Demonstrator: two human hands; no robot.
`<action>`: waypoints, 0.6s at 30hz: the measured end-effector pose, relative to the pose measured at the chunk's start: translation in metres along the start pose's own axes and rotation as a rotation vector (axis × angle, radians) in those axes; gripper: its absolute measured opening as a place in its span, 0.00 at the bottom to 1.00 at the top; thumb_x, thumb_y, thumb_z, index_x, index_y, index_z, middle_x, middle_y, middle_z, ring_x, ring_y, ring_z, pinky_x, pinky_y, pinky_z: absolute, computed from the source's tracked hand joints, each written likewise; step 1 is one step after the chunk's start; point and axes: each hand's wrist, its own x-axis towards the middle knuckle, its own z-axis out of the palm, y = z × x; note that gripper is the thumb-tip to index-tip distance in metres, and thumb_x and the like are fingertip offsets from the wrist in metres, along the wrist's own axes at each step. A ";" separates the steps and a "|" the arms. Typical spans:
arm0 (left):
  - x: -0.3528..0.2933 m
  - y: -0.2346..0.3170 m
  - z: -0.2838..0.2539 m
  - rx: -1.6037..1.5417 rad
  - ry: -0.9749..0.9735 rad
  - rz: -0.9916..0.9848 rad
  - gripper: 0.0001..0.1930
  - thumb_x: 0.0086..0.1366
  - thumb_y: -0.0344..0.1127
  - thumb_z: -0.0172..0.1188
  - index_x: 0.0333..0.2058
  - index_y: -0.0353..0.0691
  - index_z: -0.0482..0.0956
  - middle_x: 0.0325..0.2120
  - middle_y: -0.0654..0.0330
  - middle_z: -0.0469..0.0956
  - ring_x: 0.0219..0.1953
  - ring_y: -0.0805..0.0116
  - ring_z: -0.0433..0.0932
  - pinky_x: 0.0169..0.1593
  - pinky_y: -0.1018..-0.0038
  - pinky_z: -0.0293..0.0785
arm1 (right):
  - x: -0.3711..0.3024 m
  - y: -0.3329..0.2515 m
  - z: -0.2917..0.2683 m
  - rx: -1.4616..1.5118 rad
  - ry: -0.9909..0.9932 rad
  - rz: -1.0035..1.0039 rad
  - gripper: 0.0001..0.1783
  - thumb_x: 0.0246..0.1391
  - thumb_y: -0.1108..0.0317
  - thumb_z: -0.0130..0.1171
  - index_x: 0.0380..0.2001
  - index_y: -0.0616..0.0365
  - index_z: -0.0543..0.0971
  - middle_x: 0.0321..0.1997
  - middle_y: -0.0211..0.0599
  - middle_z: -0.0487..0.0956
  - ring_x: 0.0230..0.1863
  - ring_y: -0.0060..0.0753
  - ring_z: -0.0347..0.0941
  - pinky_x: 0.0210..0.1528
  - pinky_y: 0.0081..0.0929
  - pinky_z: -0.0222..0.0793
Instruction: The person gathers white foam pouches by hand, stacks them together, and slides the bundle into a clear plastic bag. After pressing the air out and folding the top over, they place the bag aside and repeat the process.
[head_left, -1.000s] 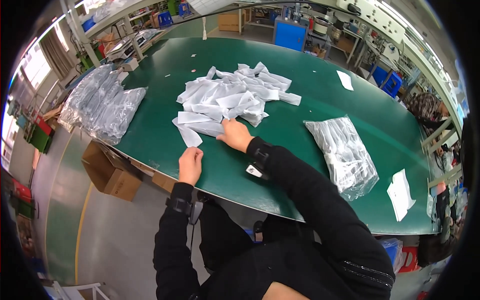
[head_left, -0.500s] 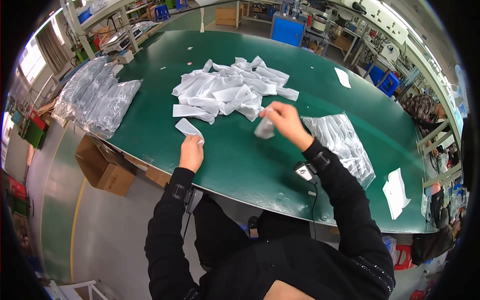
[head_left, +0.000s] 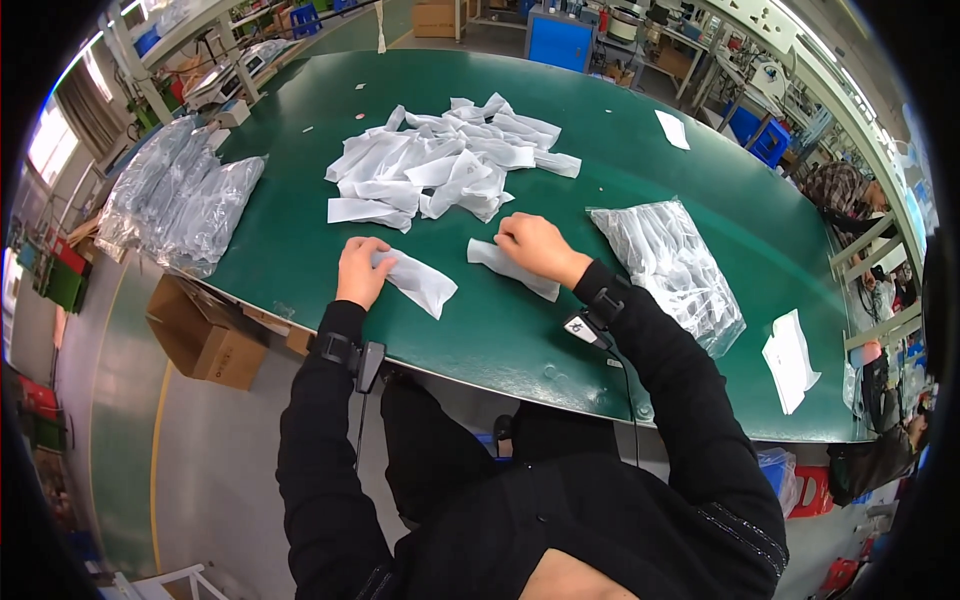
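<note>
My left hand (head_left: 362, 270) pinches the end of a flat, translucent white packet (head_left: 425, 284), which slants down to the right just above or on the green table. To its right, my right hand (head_left: 540, 248) is closed over a second, similar white packet (head_left: 500, 262). That packet pokes out on both sides of the fingers, and the fingertips' exact hold is partly hidden. Beyond both hands lies a loose pile of like white packets (head_left: 440, 165). What the packets contain cannot be made out.
A clear bag of white packets (head_left: 675, 270) lies right of my right hand. More filled clear bags (head_left: 180, 195) rest at the table's left edge. White papers (head_left: 790, 362) lie at the right, and an open cardboard box (head_left: 210, 335) stands on the floor at the left.
My left hand's packet has swung from pointing away to slanting down to the right. My right hand has lowered slightly leftward, bringing its packet to the table. The whole view has shifted a little.
</note>
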 end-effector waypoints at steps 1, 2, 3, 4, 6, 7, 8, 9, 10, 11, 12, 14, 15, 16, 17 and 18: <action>0.001 0.002 0.004 -0.004 -0.002 0.005 0.14 0.54 0.30 0.65 0.39 0.37 0.76 0.33 0.53 0.73 0.36 0.51 0.74 0.40 0.62 0.72 | -0.001 -0.006 0.001 -0.004 0.003 0.004 0.12 0.53 0.62 0.57 0.25 0.60 0.77 0.27 0.44 0.76 0.32 0.51 0.74 0.34 0.41 0.69; 0.000 0.004 0.008 0.022 0.024 0.040 0.13 0.55 0.30 0.64 0.38 0.36 0.75 0.32 0.53 0.73 0.34 0.52 0.75 0.39 0.62 0.72 | -0.003 -0.012 0.003 0.009 0.014 0.002 0.12 0.53 0.61 0.57 0.26 0.59 0.77 0.28 0.44 0.76 0.33 0.51 0.74 0.35 0.41 0.70; -0.003 0.007 0.012 0.050 0.050 0.073 0.12 0.56 0.30 0.64 0.38 0.35 0.74 0.31 0.53 0.74 0.33 0.53 0.75 0.38 0.63 0.72 | -0.005 -0.019 0.005 0.023 0.025 -0.001 0.12 0.53 0.60 0.58 0.27 0.58 0.78 0.29 0.44 0.76 0.33 0.50 0.74 0.35 0.41 0.70; -0.007 0.012 0.016 0.075 0.073 0.106 0.11 0.57 0.30 0.63 0.37 0.34 0.73 0.30 0.54 0.74 0.31 0.54 0.76 0.36 0.63 0.72 | -0.007 -0.027 0.007 0.037 0.035 -0.002 0.12 0.54 0.59 0.58 0.28 0.57 0.79 0.29 0.44 0.76 0.33 0.49 0.74 0.36 0.40 0.70; -0.012 0.023 0.020 0.058 0.080 0.076 0.11 0.57 0.29 0.62 0.36 0.34 0.72 0.30 0.53 0.74 0.31 0.52 0.75 0.37 0.63 0.72 | -0.006 -0.046 0.016 0.113 -0.050 0.022 0.14 0.53 0.57 0.59 0.30 0.58 0.79 0.30 0.44 0.77 0.34 0.47 0.75 0.36 0.40 0.71; -0.014 0.030 0.021 0.043 0.092 0.044 0.10 0.57 0.28 0.62 0.35 0.33 0.71 0.29 0.52 0.74 0.31 0.51 0.75 0.37 0.63 0.72 | -0.006 -0.053 0.021 0.189 -0.134 0.040 0.16 0.53 0.54 0.61 0.32 0.58 0.79 0.32 0.44 0.78 0.34 0.45 0.76 0.36 0.39 0.71; -0.017 0.036 0.023 0.028 0.102 0.011 0.10 0.57 0.28 0.62 0.34 0.33 0.70 0.28 0.51 0.73 0.32 0.50 0.75 0.37 0.63 0.72 | -0.007 -0.058 0.026 0.191 -0.133 0.045 0.16 0.53 0.54 0.61 0.32 0.58 0.79 0.32 0.44 0.78 0.34 0.45 0.76 0.36 0.39 0.71; -0.015 0.050 0.021 0.027 0.099 0.017 0.10 0.57 0.28 0.62 0.34 0.33 0.70 0.28 0.51 0.73 0.32 0.50 0.75 0.37 0.63 0.72 | -0.006 -0.061 0.031 0.224 -0.152 0.064 0.19 0.51 0.52 0.62 0.32 0.59 0.79 0.32 0.45 0.78 0.35 0.46 0.76 0.37 0.40 0.71; -0.013 0.064 0.021 -0.056 0.135 -0.040 0.10 0.58 0.28 0.62 0.34 0.33 0.70 0.28 0.51 0.74 0.30 0.50 0.75 0.36 0.63 0.72 | -0.006 -0.063 0.034 0.257 -0.171 0.083 0.22 0.50 0.49 0.63 0.33 0.60 0.79 0.33 0.47 0.79 0.36 0.46 0.77 0.38 0.40 0.71; -0.013 0.077 0.018 -0.138 0.171 -0.100 0.09 0.59 0.29 0.62 0.34 0.34 0.70 0.28 0.50 0.74 0.29 0.50 0.75 0.36 0.64 0.72 | -0.007 -0.065 0.034 0.291 -0.193 0.101 0.25 0.48 0.47 0.64 0.33 0.61 0.78 0.33 0.49 0.79 0.36 0.47 0.77 0.40 0.41 0.71; -0.013 0.084 0.017 -0.220 0.205 -0.161 0.09 0.60 0.30 0.61 0.33 0.34 0.70 0.28 0.50 0.74 0.28 0.50 0.75 0.35 0.65 0.71 | -0.007 -0.063 0.031 0.292 -0.189 0.106 0.25 0.48 0.47 0.64 0.33 0.61 0.78 0.33 0.49 0.79 0.36 0.47 0.77 0.40 0.41 0.71; -0.013 0.082 0.020 -0.433 0.233 -0.225 0.09 0.61 0.31 0.61 0.34 0.35 0.70 0.28 0.51 0.74 0.28 0.52 0.75 0.34 0.66 0.71 | -0.001 -0.060 0.021 0.420 -0.405 0.082 0.29 0.46 0.45 0.66 0.36 0.63 0.78 0.35 0.50 0.79 0.37 0.47 0.77 0.40 0.41 0.71; -0.014 0.078 0.020 -0.646 0.266 -0.290 0.08 0.62 0.32 0.60 0.34 0.35 0.71 0.28 0.52 0.75 0.29 0.54 0.75 0.34 0.67 0.70 | -0.001 -0.063 0.018 0.485 -0.517 0.064 0.31 0.45 0.44 0.67 0.37 0.63 0.78 0.35 0.51 0.80 0.38 0.47 0.77 0.41 0.41 0.71; -0.010 0.089 0.019 -0.871 0.287 -0.353 0.08 0.63 0.33 0.59 0.35 0.36 0.72 0.28 0.53 0.75 0.30 0.56 0.76 0.34 0.68 0.70 | -0.005 -0.059 0.014 0.485 -0.514 0.075 0.31 0.45 0.44 0.67 0.37 0.63 0.78 0.35 0.51 0.80 0.38 0.47 0.77 0.41 0.41 0.71; -0.009 0.099 0.015 -0.876 0.277 -0.353 0.08 0.63 0.33 0.59 0.35 0.36 0.72 0.28 0.53 0.75 0.30 0.56 0.76 0.34 0.68 0.70 | -0.009 -0.056 0.011 0.479 -0.511 0.047 0.31 0.44 0.44 0.67 0.38 0.63 0.78 0.35 0.50 0.80 0.37 0.48 0.77 0.41 0.41 0.71; -0.011 0.106 0.007 -0.639 0.208 -0.377 0.08 0.62 0.33 0.60 0.35 0.36 0.72 0.29 0.54 0.75 0.31 0.57 0.76 0.35 0.68 0.70 | -0.013 -0.053 0.007 0.472 -0.509 0.019 0.31 0.44 0.44 0.67 0.38 0.63 0.78 0.34 0.50 0.79 0.37 0.48 0.77 0.41 0.41 0.70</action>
